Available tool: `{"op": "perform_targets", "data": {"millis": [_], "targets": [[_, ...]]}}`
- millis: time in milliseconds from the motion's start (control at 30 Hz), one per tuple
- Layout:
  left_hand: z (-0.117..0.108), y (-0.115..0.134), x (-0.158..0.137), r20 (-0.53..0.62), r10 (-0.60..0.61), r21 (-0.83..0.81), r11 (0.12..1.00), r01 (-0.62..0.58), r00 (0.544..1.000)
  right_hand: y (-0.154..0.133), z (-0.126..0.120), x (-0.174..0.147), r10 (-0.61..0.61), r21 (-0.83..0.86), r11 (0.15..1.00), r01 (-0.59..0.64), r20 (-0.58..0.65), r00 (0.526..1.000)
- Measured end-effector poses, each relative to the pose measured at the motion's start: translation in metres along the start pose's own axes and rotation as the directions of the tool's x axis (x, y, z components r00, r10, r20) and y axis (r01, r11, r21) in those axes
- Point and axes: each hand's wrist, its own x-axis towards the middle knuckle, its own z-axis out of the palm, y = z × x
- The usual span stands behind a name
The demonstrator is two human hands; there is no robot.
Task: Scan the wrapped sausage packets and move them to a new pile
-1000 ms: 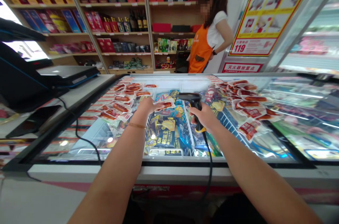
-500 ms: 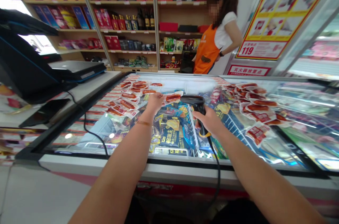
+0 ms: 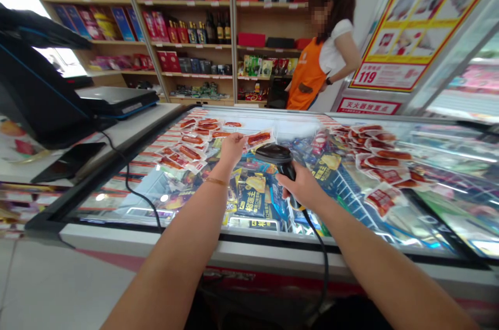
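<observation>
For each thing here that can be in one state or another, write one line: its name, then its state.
Left hand: shut on sausage packet, lifted above the freezer.
Right hand: shut on scanner, head next to the packet.
Freezer: open in the middle, glass lids slid aside.
Other packets: lying flat on the glass.

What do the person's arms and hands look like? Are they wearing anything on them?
Both arms are bare, with no sleeves in view and no gloves. The left hand has a thin gold-coloured bracelet around its wrist. The right hand shows no ring, watch or band that I can see. No markings show on either arm.
</observation>
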Motion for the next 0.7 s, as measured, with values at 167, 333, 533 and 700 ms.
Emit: {"op": "perform_targets", "data": {"millis": [167,333,533,700], "targets": [[-0.001,0.003,-0.001,-0.006,0.003,0.020,1.000,-0.003,1.000,0.002,0.001,0.001,-0.005,-0.009,1.000,0.005,0.014,1.000],[-0.001,0.010,-0.004,0.005,-0.042,-0.033,0.999,0.042,0.999,0.007,0.000,0.002,-0.021,0.015,1.000,0.021,0.009,1.000],[0.009,0.021,-0.018,0.046,-0.165,0.017,0.986,0.164,0.985,0.009,-0.004,0.006,-0.031,0.110,0.993,0.032,-0.015,0.999],[0.046,0.033,-0.036,0.138,-0.213,0.055,0.977,0.207,0.967,0.008,-0.028,0.009,0.015,0.217,0.976,0.008,-0.107,0.994]]}}
